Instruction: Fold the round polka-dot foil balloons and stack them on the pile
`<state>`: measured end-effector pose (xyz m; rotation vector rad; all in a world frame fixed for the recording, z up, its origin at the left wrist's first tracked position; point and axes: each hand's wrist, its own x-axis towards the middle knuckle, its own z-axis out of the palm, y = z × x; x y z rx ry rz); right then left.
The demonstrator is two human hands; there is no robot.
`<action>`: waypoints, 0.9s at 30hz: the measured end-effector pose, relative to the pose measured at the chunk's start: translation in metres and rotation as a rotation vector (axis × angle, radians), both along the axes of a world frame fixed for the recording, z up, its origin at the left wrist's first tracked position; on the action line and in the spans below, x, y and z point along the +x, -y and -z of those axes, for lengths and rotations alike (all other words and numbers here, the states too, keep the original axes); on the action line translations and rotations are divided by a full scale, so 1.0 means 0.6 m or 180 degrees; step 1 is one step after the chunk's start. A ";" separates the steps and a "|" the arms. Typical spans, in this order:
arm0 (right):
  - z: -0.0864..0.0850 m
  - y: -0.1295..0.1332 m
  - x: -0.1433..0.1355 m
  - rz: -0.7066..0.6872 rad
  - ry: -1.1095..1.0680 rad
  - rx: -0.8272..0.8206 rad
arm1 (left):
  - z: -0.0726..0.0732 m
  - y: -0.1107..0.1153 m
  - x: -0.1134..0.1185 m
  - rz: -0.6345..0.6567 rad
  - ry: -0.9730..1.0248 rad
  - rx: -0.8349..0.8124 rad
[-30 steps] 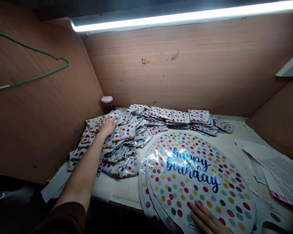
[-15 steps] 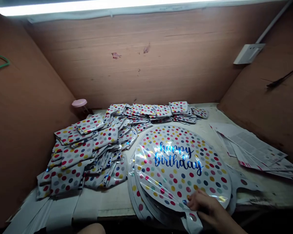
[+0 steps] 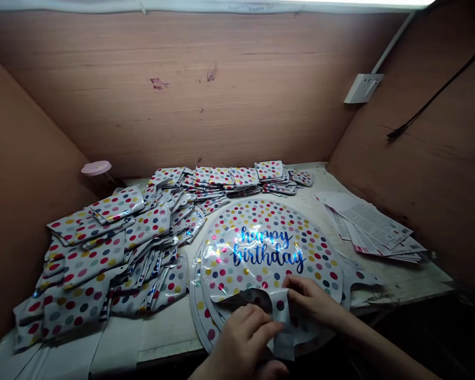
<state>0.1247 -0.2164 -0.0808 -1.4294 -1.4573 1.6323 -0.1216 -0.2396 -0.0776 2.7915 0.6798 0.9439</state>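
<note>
Both hands have come together at the near edge of the round, polka-dotted "happy birthday" foil balloon (image 3: 267, 248), which lies atop a stack on the pale worktable (image 3: 170, 327). Left hand (image 3: 241, 340) and right hand (image 3: 314, 302) pinch its folded-up silver tail (image 3: 280, 311). Folded dotted balloons (image 3: 114, 243) are heaped to the left.

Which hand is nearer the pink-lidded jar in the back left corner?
Left. The left hand lies at the near edge of the round foil balloon, on the side of the pink-lidded jar; the right hand lies farther right.
</note>
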 end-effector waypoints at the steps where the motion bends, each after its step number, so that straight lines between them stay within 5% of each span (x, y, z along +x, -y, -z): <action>1: -0.009 -0.013 -0.001 -0.0107 0.0302 0.0241 | 0.016 0.004 0.006 0.0034 -0.0203 0.0165; 5: -0.045 -0.129 -0.002 -0.0346 0.2044 0.1241 | 0.081 0.024 0.001 -0.0187 -0.0908 0.0896; 7: -0.054 -0.214 -0.003 -0.0138 0.2478 0.1310 | 0.098 0.034 -0.008 -0.0274 -0.0966 0.0994; 10: -0.049 -0.327 -0.006 0.0153 0.2936 0.1241 | 0.091 0.025 -0.015 -0.0209 -0.0921 0.0952; 13: -0.037 -0.383 -0.015 0.0267 0.3170 0.1175 | 0.058 -0.037 -0.005 -0.0465 -0.1092 0.0336; 16: -0.037 -0.374 -0.023 0.0328 0.3245 0.1457 | 0.029 -0.134 0.014 -0.1171 -0.1300 -0.0373; 19: -0.040 -0.316 -0.011 0.0176 0.3185 0.1967 | 0.021 -0.213 0.015 -0.1425 -0.1360 -0.0672; 23: -0.011 -0.210 0.059 -0.1211 0.2594 0.2341 | 0.015 -0.258 -0.032 -0.1745 -0.1009 -0.0955; 27: 0.035 -0.149 0.131 -0.1201 0.2668 0.1927 | 0.001 -0.286 -0.109 -0.2111 -0.0352 -0.2310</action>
